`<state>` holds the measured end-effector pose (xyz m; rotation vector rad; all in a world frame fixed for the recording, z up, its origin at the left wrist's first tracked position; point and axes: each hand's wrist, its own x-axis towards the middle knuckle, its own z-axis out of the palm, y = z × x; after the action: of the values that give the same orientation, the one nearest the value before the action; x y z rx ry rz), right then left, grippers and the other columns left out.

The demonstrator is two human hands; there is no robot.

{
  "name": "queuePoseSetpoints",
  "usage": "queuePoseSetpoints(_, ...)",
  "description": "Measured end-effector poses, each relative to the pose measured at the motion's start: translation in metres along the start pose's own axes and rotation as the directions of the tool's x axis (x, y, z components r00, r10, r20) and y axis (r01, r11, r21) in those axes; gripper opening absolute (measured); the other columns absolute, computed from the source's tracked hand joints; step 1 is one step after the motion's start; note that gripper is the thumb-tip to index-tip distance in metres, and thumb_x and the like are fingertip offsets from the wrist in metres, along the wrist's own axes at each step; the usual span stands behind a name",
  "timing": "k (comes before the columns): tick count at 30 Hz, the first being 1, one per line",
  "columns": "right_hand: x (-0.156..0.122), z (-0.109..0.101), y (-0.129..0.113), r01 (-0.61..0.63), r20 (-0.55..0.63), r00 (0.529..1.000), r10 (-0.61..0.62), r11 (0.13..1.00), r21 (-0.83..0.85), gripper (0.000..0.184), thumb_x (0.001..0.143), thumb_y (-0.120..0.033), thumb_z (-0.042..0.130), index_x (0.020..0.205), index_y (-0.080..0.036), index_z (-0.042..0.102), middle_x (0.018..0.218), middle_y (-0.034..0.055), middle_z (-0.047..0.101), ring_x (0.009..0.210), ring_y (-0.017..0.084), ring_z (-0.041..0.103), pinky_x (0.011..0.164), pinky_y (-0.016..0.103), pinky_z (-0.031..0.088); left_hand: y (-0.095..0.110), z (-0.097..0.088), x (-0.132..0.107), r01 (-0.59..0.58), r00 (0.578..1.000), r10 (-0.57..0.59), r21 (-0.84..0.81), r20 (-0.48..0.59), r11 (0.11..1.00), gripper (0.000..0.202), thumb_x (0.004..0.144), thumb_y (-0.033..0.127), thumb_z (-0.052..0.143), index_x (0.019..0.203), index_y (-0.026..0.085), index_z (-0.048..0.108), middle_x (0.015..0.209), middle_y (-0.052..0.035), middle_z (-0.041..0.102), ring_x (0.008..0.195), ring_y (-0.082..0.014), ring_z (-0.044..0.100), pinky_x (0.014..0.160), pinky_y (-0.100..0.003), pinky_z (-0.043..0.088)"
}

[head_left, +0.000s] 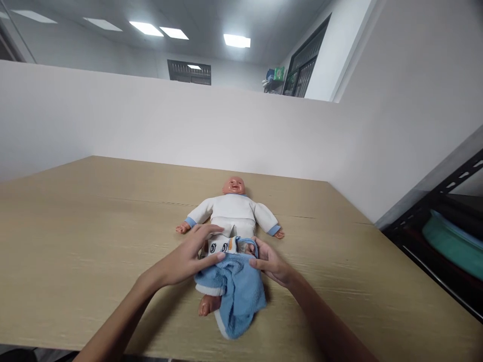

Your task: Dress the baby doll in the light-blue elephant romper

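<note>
A baby doll (233, 208) in a white top with blue cuffs lies on its back, head away from me. Blue fleece trousers (241, 289) with white trim lie over its legs. One bare foot (209, 304) comes out of a trouser leg; the other foot is hidden. A white patch printed with cartoon eyes (219, 247) shows near the waist. My left hand (190, 251) has its fingers stretched over the doll's white clothing and its thumb on the blue cloth. My right hand (269, 261) grips the waistband on the right, thumb on the fleece.
The wooden table (113, 241) spreads out around the doll. Behind it stands a white partition (169, 125). At the right is a black metal rack (426, 216) with a teal item (451, 246) on it.
</note>
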<state>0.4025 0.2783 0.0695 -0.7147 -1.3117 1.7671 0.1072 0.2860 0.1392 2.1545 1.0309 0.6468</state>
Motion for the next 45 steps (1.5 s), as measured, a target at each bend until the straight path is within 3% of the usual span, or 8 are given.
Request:
queuePoseSetpoints(5, -0.010, -0.009, -0.014, -0.150, 0.161, 0.972, 0.173, 0.978, -0.143, 0.057, 0.082, -0.050, 0.090, 0.121, -0.019, 0.061, 0.106, 0.0009, 0.060, 0.097, 0.015, 0.058, 0.086, 0.024, 0.045, 0.019, -0.014, 0.063, -0.102, 0.899, -0.036, 0.290, 0.435, 0.952, 0.059, 0.078, 0.078, 0.077, 0.091, 0.021, 0.073, 0.090, -0.0029, 0.066, 0.095, -0.0269, 0.058, 0.086, -0.033, 0.044)
queuePoseSetpoints(10, -0.018, -0.009, -0.017, -0.097, 0.255, 0.950, 0.178, 0.949, -0.299, 0.042, 0.093, -0.057, 0.076, 0.103, -0.016, 0.074, 0.094, 0.0007, 0.067, 0.087, 0.016, 0.060, 0.087, 0.029, 0.047, 0.021, -0.017, 0.099, -0.136, 0.766, 0.115, -0.015, 0.632, 0.991, 0.044, 0.078, 0.055, 0.087, 0.099, 0.020, 0.070, 0.089, 0.0015, 0.065, 0.083, -0.0184, 0.058, 0.072, -0.025, 0.042)
queuePoseSetpoints(15, -0.017, -0.006, -0.004, -0.109, -0.064, 0.992, 0.107, 0.993, -0.039, 0.054, 0.094, -0.064, 0.073, 0.127, -0.022, 0.071, 0.107, 0.0047, 0.074, 0.095, 0.019, 0.067, 0.096, 0.034, 0.051, 0.016, -0.015, 0.110, 0.000, 0.727, 0.147, -0.215, 0.670, 0.977, 0.035, 0.086, 0.046, 0.082, 0.097, 0.019, 0.062, 0.086, 0.0029, 0.058, 0.081, -0.0157, 0.056, 0.072, -0.022, 0.045)
queuePoseSetpoints(23, -0.026, -0.012, -0.017, -0.205, 0.216, 0.942, 0.256, 0.951, -0.231, 0.062, 0.077, -0.064, 0.088, 0.114, -0.017, 0.075, 0.097, 0.0027, 0.072, 0.079, 0.016, 0.063, 0.074, 0.027, 0.052, 0.006, 0.009, 0.121, 0.071, 0.694, 0.175, -0.307, 0.699, 0.949, 0.048, 0.080, 0.052, 0.088, 0.112, 0.021, 0.068, 0.102, -0.0012, 0.070, 0.095, -0.0209, 0.066, 0.081, -0.024, 0.052)
queuePoseSetpoints(27, -0.025, -0.015, -0.013, -0.099, -0.052, 0.994, 0.095, 0.992, -0.083, 0.058, 0.079, -0.067, 0.085, 0.110, -0.019, 0.073, 0.095, 0.0030, 0.071, 0.081, 0.017, 0.063, 0.076, 0.027, 0.052, 0.003, 0.011, 0.124, 0.079, 0.539, 0.237, -0.328, 0.809, 0.941, 0.047, 0.073, 0.053, 0.094, 0.103, 0.020, 0.077, 0.095, -0.0015, 0.077, 0.087, -0.0235, 0.070, 0.080, -0.029, 0.059)
queuePoseSetpoints(30, -0.024, -0.013, -0.013, -0.103, -0.166, 0.981, 0.099, 0.995, -0.017, 0.055, 0.089, -0.066, 0.077, 0.121, -0.022, 0.071, 0.099, 0.0038, 0.071, 0.088, 0.018, 0.064, 0.083, 0.029, 0.052, -0.001, 0.009, 0.125, 0.051, 0.542, 0.289, -0.374, 0.789, 0.926, 0.040, 0.079, 0.051, 0.090, 0.098, 0.018, 0.079, 0.094, -0.0021, 0.079, 0.086, -0.0226, 0.071, 0.082, -0.027, 0.060)
queuePoseSetpoints(39, -0.035, -0.018, -0.034, -0.243, 0.290, 0.893, 0.345, 0.911, -0.334, 0.056, 0.078, -0.067, 0.085, 0.098, -0.016, 0.072, 0.089, 0.0028, 0.066, 0.080, 0.018, 0.059, 0.074, 0.029, 0.050, -0.012, 0.015, 0.125, 0.063, 0.596, 0.330, -0.452, 0.733, 0.890, 0.046, 0.093, 0.049, 0.079, 0.127, 0.017, 0.074, 0.121, -0.0053, 0.078, 0.112, -0.0253, 0.072, 0.099, -0.029, 0.058)
queuePoseSetpoints(45, -0.029, -0.016, -0.017, -0.175, -0.101, 0.981, 0.168, 0.982, -0.068, 0.056, 0.080, -0.069, 0.083, 0.105, -0.021, 0.071, 0.087, 0.0012, 0.066, 0.077, 0.017, 0.060, 0.076, 0.029, 0.050, -0.004, 0.020, 0.123, 0.074, 0.489, 0.352, -0.440, 0.798, 0.895, 0.036, 0.084, 0.044, 0.089, 0.105, 0.018, 0.078, 0.103, -0.0017, 0.082, 0.094, -0.0233, 0.075, 0.089, -0.028, 0.061)
